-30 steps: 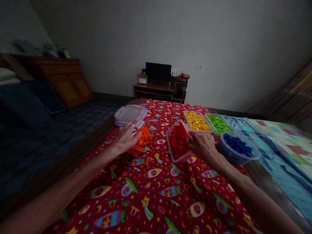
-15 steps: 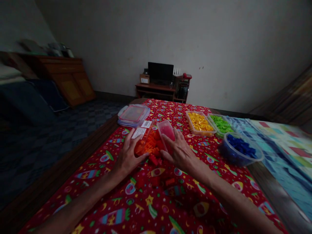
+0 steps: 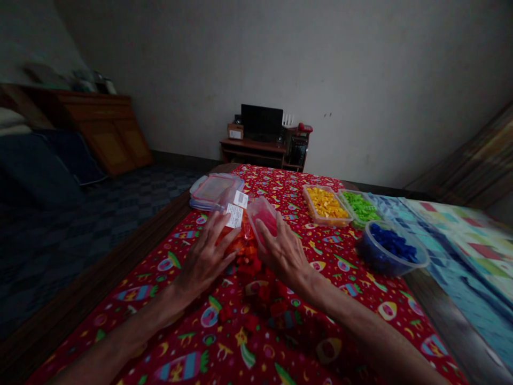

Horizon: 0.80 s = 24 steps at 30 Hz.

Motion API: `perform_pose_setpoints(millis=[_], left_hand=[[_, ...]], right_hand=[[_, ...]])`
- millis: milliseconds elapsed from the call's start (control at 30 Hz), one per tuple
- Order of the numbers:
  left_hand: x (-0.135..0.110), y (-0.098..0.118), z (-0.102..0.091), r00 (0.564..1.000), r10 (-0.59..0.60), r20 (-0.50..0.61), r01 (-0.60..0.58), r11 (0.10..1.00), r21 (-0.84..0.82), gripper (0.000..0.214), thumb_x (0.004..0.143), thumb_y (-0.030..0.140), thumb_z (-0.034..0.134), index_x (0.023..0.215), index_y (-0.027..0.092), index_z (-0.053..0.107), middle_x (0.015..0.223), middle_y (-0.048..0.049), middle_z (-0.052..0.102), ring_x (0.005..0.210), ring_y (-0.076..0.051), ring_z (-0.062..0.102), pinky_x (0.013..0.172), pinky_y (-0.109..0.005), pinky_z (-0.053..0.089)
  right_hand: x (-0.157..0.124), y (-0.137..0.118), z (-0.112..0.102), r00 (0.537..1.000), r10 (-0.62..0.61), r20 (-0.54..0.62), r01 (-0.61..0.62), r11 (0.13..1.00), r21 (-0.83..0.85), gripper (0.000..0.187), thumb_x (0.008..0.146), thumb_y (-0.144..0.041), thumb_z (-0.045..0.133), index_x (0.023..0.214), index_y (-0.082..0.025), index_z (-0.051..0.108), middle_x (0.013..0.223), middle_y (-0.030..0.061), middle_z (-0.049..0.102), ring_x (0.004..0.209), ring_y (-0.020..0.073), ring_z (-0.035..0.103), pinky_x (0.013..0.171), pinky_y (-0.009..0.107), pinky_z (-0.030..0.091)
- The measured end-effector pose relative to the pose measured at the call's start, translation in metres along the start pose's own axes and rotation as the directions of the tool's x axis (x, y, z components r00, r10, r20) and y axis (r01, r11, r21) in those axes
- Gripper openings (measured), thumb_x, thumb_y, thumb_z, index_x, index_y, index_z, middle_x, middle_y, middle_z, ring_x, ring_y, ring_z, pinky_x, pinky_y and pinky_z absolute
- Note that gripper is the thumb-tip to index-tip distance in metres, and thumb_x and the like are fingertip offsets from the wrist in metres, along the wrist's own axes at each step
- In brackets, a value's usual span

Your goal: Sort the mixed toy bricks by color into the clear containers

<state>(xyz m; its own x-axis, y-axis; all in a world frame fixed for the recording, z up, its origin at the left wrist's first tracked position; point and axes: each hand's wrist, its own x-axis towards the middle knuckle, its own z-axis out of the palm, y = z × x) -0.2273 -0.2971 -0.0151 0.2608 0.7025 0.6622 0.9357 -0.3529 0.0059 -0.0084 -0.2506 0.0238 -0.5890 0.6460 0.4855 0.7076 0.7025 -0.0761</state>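
My left hand (image 3: 204,255) lies with bent fingers over a clear plastic package (image 3: 234,215) bearing white labels, with orange pieces in it; whether it is a bag or a box is unclear. My right hand (image 3: 282,251) grips a clear plastic box (image 3: 262,211) tipped onto its side, its fingers over the upper wall. Between my hands, orange and red toy bricks (image 3: 247,254) are heaped at the mouths of both. Several loose red bricks (image 3: 276,307) are scattered nearer me on the red patterned tablecloth (image 3: 180,342).
At the back left are stacked box lids (image 3: 218,187). To the right stand a box of yellow bricks (image 3: 326,206), a box of green bricks (image 3: 359,207) and a round tub of blue bricks (image 3: 393,248). A bed (image 3: 473,240) adjoins the table's right edge.
My right hand has shifted slightly left with the clear box, closer to the labelled package. More red bricks lie loose on the cloth nearer me. The view has moved a little.
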Motion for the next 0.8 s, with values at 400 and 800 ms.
perform_pose_setpoints(millis=[400,800], left_hand=[[0.018,-0.009,-0.022,0.979,0.048,-0.198,-0.019,0.990,0.142,0.054,0.086,0.028,0.062,0.136,0.028,0.041,0.152,-0.0062,0.031,0.139,-0.031,0.030,0.111,-0.048,0.037],[0.057,-0.009,-0.016,0.929,-0.050,-0.367,0.032,0.998,-0.054,0.055,0.076,0.035,0.071,0.125,0.024,0.049,0.144,-0.0092,0.041,0.130,-0.030,0.044,0.107,-0.048,0.041]], right_hand=[[-0.005,0.021,-0.001,0.974,-0.100,-0.202,0.098,0.995,-0.019,0.059,0.089,-0.027,0.053,0.145,-0.019,0.035,0.149,0.0203,0.032,0.134,0.0361,0.036,0.098,0.049,0.046],[-0.008,0.064,-0.020,0.940,0.008,-0.342,0.016,0.998,0.066,0.039,0.085,-0.029,0.058,0.123,-0.021,0.059,0.141,0.0139,0.047,0.125,0.0286,0.049,0.097,0.043,0.048]])
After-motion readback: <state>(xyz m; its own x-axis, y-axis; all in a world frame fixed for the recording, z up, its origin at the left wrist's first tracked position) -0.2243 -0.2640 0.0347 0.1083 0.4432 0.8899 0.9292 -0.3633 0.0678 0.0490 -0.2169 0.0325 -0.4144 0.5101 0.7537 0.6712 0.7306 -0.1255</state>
